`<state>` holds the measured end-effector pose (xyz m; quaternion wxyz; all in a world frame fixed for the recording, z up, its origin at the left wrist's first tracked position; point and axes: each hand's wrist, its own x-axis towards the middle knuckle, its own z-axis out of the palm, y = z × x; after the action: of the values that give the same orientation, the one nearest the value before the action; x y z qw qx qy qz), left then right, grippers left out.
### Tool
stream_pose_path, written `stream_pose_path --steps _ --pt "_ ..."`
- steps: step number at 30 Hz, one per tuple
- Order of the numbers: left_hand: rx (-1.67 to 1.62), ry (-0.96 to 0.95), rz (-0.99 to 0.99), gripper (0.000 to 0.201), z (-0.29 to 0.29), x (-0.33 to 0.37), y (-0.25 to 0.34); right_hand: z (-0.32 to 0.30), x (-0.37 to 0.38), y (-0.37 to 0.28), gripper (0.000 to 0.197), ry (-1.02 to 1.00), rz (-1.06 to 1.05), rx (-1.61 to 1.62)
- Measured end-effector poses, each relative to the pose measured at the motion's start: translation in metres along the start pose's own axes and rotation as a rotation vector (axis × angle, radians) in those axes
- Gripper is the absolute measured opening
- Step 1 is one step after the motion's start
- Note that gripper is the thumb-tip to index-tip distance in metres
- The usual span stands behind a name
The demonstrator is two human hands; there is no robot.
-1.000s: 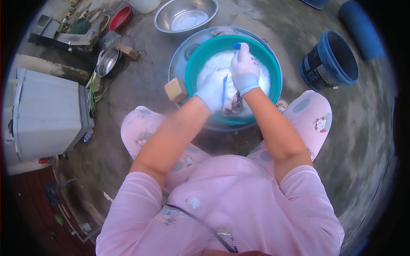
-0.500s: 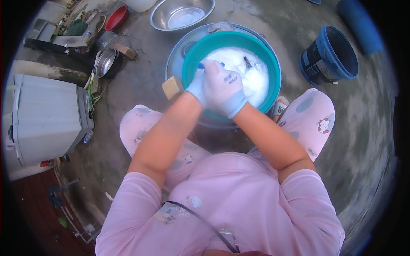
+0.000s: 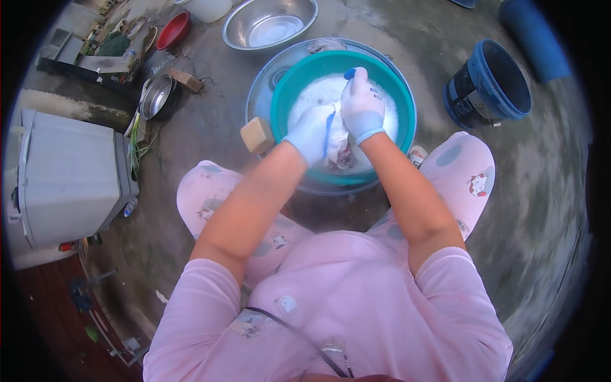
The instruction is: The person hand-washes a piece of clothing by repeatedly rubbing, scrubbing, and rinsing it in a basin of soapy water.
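Wearing pale blue and white gloves, both my hands are over a teal basin (image 3: 408,121) of white suds (image 3: 316,93). My left hand (image 3: 310,130) is closed on a wet white cloth item (image 3: 338,141) with a blue edge and a dark patterned patch; its exact kind cannot be made out. Right beside it, my right hand (image 3: 363,107) grips the same cloth, thumb pointing away from me. The lower part of the cloth hangs into the foam between my wrists. Around the basin is a wider, shallow tub (image 3: 257,102), with a greyish cloth (image 3: 326,44) at its far rim.
A tan block (image 3: 257,135) sits against the tub's left side. Beyond are a steel bowl (image 3: 229,37) and a red basin (image 3: 174,32). A blue-rimmed black bucket (image 3: 464,102) stands at right, a grey lidded bin (image 3: 70,178) at left. My knees flank the tub.
My hands were clasped together at the basin's left side; now they are apart, the right one farther right. The cloth shows between them, and more of the suds is visible.
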<state>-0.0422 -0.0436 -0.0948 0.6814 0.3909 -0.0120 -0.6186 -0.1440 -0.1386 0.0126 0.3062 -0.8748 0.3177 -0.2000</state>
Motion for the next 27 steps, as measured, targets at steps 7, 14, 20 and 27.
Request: stream_pose_path --steps 7,14,20,27 --pt "-0.004 0.023 0.065 0.023 0.015 -0.008 -0.007 -0.002 -0.016 -0.013 0.024 0.073 -0.163 -0.013" --pt "0.510 0.088 0.275 0.030 0.038 -0.060 0.014 0.007 -0.047 -0.045 0.018 0.127 -0.474 0.109" --pt "0.140 -0.146 0.071 0.038 0.088 -0.059 0.025 0.007 0.028 0.052 0.019 0.004 0.144 0.481" --pt "0.420 -0.078 0.179 0.026 0.073 -0.100 0.077 -0.017 0.030 0.032 0.032 -0.626 0.098 1.122"
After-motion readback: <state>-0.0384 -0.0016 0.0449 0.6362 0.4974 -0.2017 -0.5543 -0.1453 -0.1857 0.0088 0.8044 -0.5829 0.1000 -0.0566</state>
